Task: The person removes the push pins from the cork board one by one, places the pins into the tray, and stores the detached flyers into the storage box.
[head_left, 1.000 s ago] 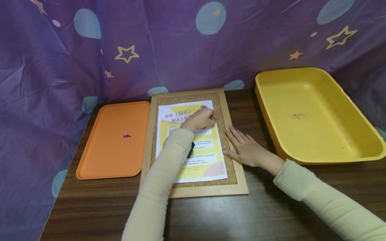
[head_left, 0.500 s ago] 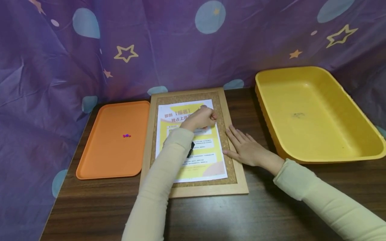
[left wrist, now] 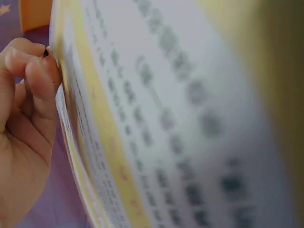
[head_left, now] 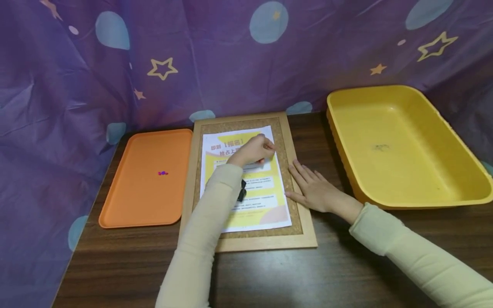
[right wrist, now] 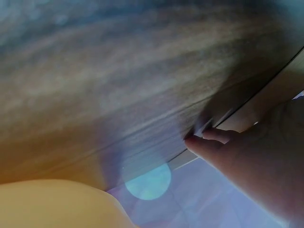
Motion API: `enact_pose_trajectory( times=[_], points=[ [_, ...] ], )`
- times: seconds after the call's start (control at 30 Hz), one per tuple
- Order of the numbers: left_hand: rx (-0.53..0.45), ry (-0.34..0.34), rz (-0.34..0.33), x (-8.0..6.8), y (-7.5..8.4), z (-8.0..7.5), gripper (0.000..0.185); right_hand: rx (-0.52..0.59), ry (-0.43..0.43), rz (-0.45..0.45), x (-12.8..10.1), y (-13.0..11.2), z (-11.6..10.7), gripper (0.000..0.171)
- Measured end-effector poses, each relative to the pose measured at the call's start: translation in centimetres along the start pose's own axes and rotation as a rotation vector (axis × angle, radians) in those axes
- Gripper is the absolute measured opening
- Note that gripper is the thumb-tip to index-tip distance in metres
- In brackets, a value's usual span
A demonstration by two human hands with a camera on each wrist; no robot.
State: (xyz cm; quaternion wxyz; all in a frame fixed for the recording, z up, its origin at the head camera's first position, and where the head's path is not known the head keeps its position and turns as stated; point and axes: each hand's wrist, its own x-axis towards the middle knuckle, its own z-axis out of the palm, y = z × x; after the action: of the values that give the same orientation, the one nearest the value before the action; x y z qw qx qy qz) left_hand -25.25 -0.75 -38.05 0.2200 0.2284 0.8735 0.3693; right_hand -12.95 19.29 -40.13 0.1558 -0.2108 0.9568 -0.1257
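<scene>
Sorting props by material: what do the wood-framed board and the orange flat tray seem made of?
The wood-framed board: a speckled tan face, likely cork, in a pale matte wooden frame. The orange flat tray: probably moulded plastic, with uniform colour, rounded corners and a smooth surface.

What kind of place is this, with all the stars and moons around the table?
Probably a small craft or work corner set up indoors. A purple star-printed cloth hangs behind a dark wooden table, which holds a cork board with a poster between two trays.

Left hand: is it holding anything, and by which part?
The left hand pinches something small at the poster's upper right corner; what exactly cannot be told.
</scene>
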Motion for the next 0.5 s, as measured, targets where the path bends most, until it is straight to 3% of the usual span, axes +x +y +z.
enact_pose_trajectory(
  times=[0.33,0.5],
  points=[
    [-0.077,-0.003,-0.034,-0.35,-0.20,-0.06,0.031,0.007,0.004,-0.003,-0.05,-0.12,-0.01,0.080],
    [-0.059,-0.018,-0.028,-0.69,0.17,-0.30,0.031,0.008,0.003,0.004,-0.10,-0.11,-0.06,0.080]
  ],
)
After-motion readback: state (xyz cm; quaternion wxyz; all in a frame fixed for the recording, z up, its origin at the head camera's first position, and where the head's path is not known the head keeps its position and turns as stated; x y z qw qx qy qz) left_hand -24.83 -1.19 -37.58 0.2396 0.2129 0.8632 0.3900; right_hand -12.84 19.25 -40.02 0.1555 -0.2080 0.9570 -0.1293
